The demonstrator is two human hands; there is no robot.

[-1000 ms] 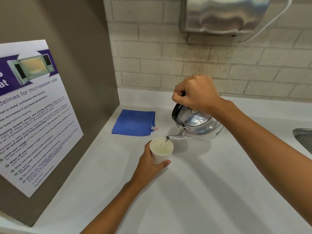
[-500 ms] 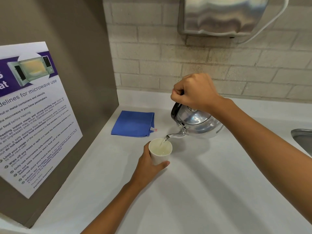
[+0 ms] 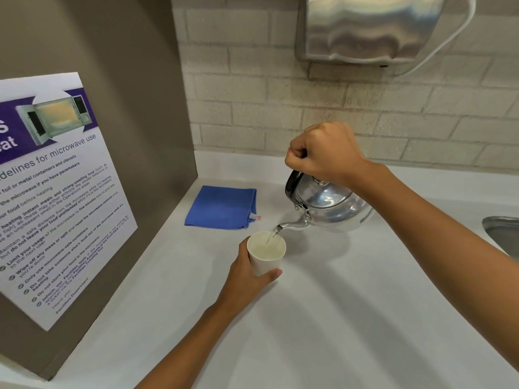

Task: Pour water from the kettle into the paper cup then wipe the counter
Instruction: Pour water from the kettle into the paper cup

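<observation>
A shiny metal kettle (image 3: 328,204) hangs tilted above the white counter (image 3: 351,304), its spout over the rim of a white paper cup (image 3: 266,252). A thin stream of water runs from the spout into the cup, which holds water. My right hand (image 3: 323,153) is closed around the kettle's black handle from above. My left hand (image 3: 247,279) wraps the cup's near side and holds it upright on the counter. A folded blue cloth (image 3: 222,206) lies flat behind the cup, to the left of the kettle.
A brown side panel with a microwave guidelines poster (image 3: 56,192) bounds the counter on the left. A brick wall runs along the back, with a metal dispenser (image 3: 373,26) mounted high. The edge of a steel sink (image 3: 502,234) shows at the right.
The kettle and both hands have held almost the same pose while the water keeps streaming into the cup.
</observation>
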